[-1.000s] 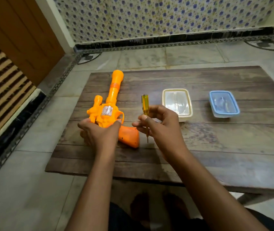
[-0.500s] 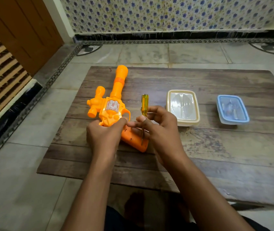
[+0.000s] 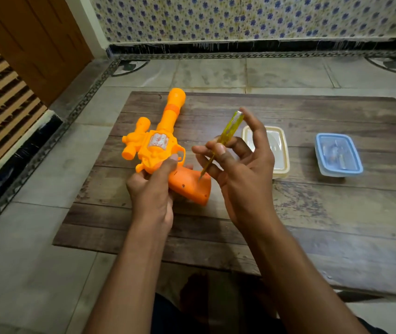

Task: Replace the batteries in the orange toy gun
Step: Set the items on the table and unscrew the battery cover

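One orange toy gun (image 3: 160, 150) is laid on its side on the left half of a low wooden table (image 3: 312, 213), its barrel pointed toward twelve o'clock and its darker orange grip (image 3: 189, 186) angled toward five o'clock. A silver sticker is seen on the round middle of the body, and a small scope-like piece juts out at nine o'clock from it.

The gun is held at the junction of body and grip by the left hand (image 3: 153, 191), whose fingers are curled round it with the forefinger laid up against the trigger guard.

A screwdriver (image 3: 221, 143) with a clear yellow handle is pinched between the thumb and the first fingers of the right hand (image 3: 242, 169); the remaining fingers are spread loosely upward. The tool is tilted, handle toward one o'clock, and its metal tip is set against the face of the grip near a small hole; whether it sits in a screw cannot be told.

At three o'clock from the gun, partly hidden behind the right hand, a cream-rimmed plastic box (image 3: 279, 150) with a clear lid is placed. Further toward three o'clock, well apart from it, a blue-rimmed box (image 3: 338, 154) is placed; its contents are too blurred to name.

The table is set on a tiled floor (image 3: 23, 261), and a blue-flowered tiled wall (image 3: 240, 18) is seen at twelve o'clock.
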`<act>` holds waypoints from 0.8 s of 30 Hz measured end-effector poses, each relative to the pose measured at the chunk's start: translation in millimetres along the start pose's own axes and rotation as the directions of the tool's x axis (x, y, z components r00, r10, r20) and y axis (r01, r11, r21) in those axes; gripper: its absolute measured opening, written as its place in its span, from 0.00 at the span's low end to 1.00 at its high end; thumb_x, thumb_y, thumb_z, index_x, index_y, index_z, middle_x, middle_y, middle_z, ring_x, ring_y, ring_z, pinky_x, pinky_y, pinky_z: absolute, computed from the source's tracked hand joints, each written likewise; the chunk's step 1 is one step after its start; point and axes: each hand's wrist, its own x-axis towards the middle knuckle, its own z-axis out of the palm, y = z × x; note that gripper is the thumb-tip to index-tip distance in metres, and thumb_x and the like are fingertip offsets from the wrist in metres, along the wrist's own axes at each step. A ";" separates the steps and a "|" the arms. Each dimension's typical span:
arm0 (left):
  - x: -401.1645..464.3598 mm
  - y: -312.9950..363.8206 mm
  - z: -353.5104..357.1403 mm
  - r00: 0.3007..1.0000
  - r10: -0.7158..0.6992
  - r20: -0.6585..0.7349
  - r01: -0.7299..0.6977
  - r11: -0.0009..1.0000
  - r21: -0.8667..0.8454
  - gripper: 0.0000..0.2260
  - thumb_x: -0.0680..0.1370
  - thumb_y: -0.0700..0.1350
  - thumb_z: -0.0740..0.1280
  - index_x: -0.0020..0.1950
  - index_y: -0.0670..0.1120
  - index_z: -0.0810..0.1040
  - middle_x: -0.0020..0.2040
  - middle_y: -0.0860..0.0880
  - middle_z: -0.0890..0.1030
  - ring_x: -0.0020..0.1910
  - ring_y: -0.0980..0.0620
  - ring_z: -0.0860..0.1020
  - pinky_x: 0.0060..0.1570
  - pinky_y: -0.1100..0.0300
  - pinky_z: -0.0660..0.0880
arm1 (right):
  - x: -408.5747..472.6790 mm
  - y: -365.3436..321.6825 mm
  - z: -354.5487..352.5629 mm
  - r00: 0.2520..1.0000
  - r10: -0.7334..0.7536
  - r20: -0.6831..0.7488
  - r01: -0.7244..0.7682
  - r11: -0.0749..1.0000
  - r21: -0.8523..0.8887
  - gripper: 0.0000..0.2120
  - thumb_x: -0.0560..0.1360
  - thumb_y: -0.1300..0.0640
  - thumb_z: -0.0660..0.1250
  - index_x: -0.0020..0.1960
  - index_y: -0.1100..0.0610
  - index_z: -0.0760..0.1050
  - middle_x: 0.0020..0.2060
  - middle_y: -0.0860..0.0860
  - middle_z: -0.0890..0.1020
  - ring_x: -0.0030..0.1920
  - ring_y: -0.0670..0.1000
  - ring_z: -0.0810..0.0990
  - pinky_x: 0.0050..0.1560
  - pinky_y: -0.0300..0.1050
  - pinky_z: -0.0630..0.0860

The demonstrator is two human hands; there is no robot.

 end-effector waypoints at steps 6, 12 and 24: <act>-0.4 -1.5 3.5 0.987 -0.147 0.070 0.153 0.983 -0.100 0.18 0.78 0.31 0.69 0.68 0.39 0.77 0.47 0.43 0.88 0.40 0.48 0.88 0.36 0.55 0.84 | -4.7 0.9 -5.5 0.996 -0.066 0.055 0.073 0.986 -0.151 0.32 0.79 0.77 0.62 0.77 0.52 0.64 0.50 0.69 0.78 0.47 0.65 0.87 0.54 0.67 0.83; 5.5 -8.1 6.7 0.988 -0.111 0.103 0.123 0.986 -0.114 0.33 0.69 0.38 0.76 0.73 0.37 0.74 0.63 0.34 0.83 0.60 0.39 0.85 0.52 0.47 0.84 | -0.8 4.5 -10.3 0.989 -0.114 0.095 0.140 0.926 -0.351 0.31 0.78 0.76 0.61 0.74 0.50 0.66 0.49 0.64 0.80 0.47 0.62 0.87 0.53 0.65 0.84; 10.1 -8.9 6.7 0.967 -0.229 0.112 0.246 0.956 -0.161 0.21 0.75 0.29 0.66 0.69 0.34 0.76 0.58 0.35 0.84 0.55 0.38 0.85 0.58 0.39 0.82 | -5.5 6.2 -3.3 0.962 -0.152 0.225 0.235 0.883 -0.405 0.29 0.75 0.75 0.59 0.72 0.55 0.66 0.51 0.60 0.79 0.49 0.64 0.84 0.52 0.64 0.83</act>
